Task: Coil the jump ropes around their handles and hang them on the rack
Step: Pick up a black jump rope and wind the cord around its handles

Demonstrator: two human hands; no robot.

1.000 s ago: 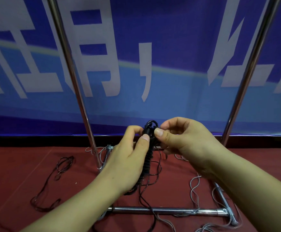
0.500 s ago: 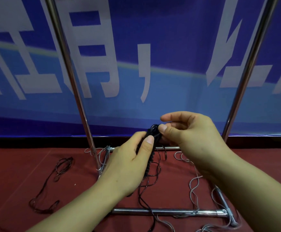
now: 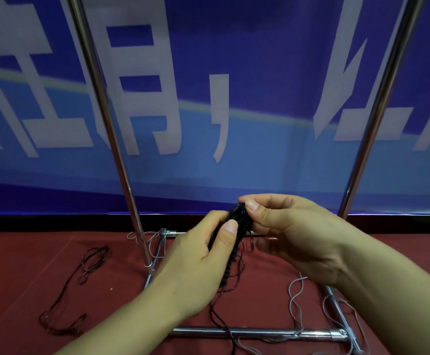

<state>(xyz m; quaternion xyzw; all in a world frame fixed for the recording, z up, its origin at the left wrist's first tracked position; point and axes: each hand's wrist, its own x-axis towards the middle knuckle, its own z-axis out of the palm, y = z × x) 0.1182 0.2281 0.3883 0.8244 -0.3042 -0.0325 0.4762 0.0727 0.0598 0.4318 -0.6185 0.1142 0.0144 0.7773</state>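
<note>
A black jump rope handle bundle point(image 3: 235, 248) wrapped in coils of black cord stands nearly upright in the middle of the head view. My left hand point(image 3: 198, 267) grips its middle, thumb pressed on the front. My right hand point(image 3: 293, 234) pinches the cord at the bundle's top end between thumb and forefinger. Loose black cord point(image 3: 221, 319) trails from the bundle's lower end to the floor. The chrome rack point(image 3: 111, 139) stands just behind, its two uprights rising on either side of my hands.
The rack's base bars point(image 3: 260, 333) lie on red carpet point(image 3: 29, 278). A dark rope point(image 3: 81, 280) sprawls on the floor at left. Grey rope point(image 3: 295, 301) loops around the base at right and by the left upright. A blue banner point(image 3: 234, 73) hangs behind.
My right hand has lowered the cord loop over the top of the bundle and closed in on it. Both hands sit slightly lower and closer together.
</note>
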